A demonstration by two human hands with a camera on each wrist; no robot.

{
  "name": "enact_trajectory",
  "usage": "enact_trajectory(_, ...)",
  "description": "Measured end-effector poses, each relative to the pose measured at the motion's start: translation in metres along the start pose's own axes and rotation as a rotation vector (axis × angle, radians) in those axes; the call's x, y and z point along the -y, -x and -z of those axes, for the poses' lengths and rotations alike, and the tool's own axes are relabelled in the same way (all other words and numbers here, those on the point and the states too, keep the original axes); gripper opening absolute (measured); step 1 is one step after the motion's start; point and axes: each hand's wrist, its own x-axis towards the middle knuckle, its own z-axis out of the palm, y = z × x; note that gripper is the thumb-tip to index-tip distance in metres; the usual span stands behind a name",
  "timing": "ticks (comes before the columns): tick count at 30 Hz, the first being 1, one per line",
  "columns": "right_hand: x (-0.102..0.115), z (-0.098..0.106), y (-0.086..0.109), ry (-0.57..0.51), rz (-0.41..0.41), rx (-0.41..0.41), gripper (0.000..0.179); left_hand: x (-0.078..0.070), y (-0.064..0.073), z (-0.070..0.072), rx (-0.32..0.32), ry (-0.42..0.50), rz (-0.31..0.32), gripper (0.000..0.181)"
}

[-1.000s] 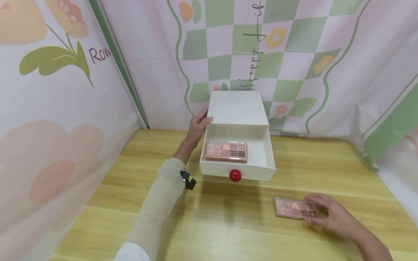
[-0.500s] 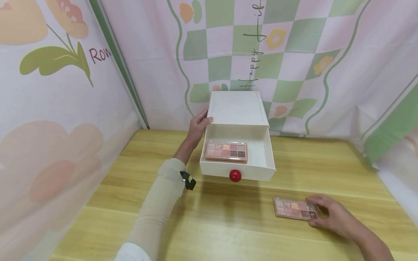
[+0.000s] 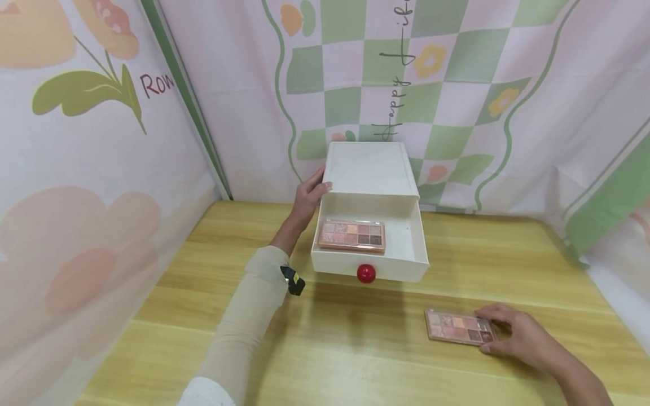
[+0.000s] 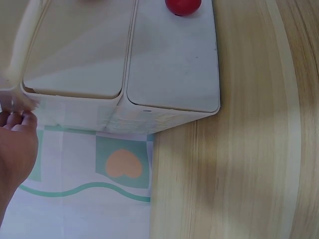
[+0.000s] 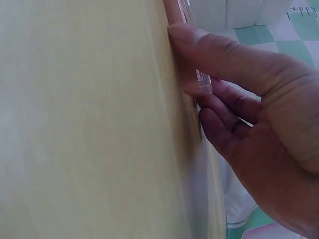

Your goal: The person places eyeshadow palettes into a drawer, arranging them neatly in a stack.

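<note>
My left hand [image 3: 306, 202] grips the upper left side of a white drawer cabinet [image 3: 370, 168], its thumb over the front corner. In the left wrist view the fingertips of this hand [image 4: 17, 144] touch the cabinet's side. The top drawer [image 3: 413, 239] is pulled out, with a red round knob [image 3: 366, 273] on its front. Inside it, at the left, lies an eyeshadow palette [image 3: 351, 235] with a clear lid. My right hand [image 3: 525, 335] pinches the right end of a second, similar palette [image 3: 457, 328], low over or on the table. In the right wrist view, thumb and fingers hold its edges [image 5: 197, 87].
The wood-grain table [image 3: 203, 270] carries the cabinet near its back edge. Below the pulled-out drawer are more drawer fronts [image 4: 172, 59]. Printed cloth [image 3: 244, 113] hangs behind and at both sides. A small black device [image 3: 293, 280] sits on the left sleeve.
My right hand has shifted very slightly to the right along the palette's end. The left hand, the cabinet and the palette in the drawer stay where they were.
</note>
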Motion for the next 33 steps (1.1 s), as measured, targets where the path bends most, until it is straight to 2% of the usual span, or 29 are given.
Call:
enact_trajectory(12, 0.001, 0.002, -0.002, -0.003, -0.054, 0.013, 0.069, 0.000, -0.002, 0.000, -0.010, -0.016, -0.003, 0.063)
enact_trajectory(16, 0.004, 0.004, -0.003, -0.043, -0.047, 0.009, 0.071, 0.000, -0.002, 0.001, -0.009, -0.014, -0.003, 0.063)
enact_trajectory(24, 0.013, 0.013, -0.003, -0.044, -0.042, -0.006, 0.070, 0.001, -0.001, 0.001, -0.006, -0.009, -0.005, 0.064)
enact_trajectory(33, 0.015, 0.023, -0.003, -0.079, 0.050, -0.046, 0.059, 0.000, -0.001, 0.002, 0.004, 0.017, 0.002, 0.063)
